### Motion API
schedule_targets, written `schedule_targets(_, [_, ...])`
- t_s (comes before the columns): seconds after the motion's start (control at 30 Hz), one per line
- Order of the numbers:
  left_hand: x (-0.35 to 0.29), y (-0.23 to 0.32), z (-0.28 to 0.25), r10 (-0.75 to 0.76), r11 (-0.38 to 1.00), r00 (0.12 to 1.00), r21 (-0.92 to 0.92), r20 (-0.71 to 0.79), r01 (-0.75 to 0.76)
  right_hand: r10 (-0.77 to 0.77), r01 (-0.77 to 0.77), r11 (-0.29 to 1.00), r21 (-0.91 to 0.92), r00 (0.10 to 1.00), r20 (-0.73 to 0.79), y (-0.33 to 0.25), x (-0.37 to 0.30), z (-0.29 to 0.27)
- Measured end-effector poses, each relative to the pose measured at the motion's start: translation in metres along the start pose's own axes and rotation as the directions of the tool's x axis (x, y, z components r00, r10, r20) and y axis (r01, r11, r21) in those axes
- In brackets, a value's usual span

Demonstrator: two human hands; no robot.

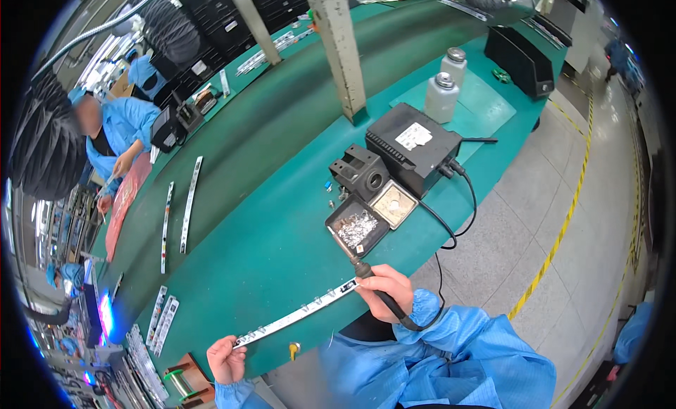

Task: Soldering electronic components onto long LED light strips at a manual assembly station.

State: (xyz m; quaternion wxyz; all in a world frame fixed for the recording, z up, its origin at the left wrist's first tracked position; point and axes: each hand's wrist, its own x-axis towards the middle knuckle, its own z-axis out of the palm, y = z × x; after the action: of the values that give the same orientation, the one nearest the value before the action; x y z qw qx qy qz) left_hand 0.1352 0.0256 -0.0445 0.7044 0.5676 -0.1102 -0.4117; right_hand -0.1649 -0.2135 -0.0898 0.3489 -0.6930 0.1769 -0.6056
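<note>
We hold a long white strip (299, 314) over the near edge of the green table (267, 247). Our left hand (227, 360) pinches its left end, and our right hand (386, 289) is closed around a soldering iron (350, 253), whose tip points to the black tray (358, 226) of metal scraps.

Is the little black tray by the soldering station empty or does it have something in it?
Not empty: the black tray holds a pile of shiny silvery scraps.

Open green mat (274, 254) lies left of the scrap tray (357, 227) and iron stand (360, 171).
</note>
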Motion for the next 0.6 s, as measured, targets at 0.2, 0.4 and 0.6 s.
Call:
schedule_targets(0.2, [-0.015,0.013,0.008,0.052,0.993,0.998,0.105,0.025,-0.054,0.112,-0.111,0.993,-0.04,0.993,0.034,-0.002,-0.005,-0.001])
schedule_targets(0.4, [-0.012,0.016,0.004,0.015,0.995,0.997,0.093,0.075,-0.021,0.11,-0.11,0.994,-0.006,0.991,0.08,0.009,-0.015,-0.006])
schedule_targets(0.6, [0.036,0.055,0.009,0.209,0.976,0.973,0.075,-0.097,-0.203,0.11,-0.121,0.985,0.123,0.989,0.096,0.014,-0.021,-0.004])
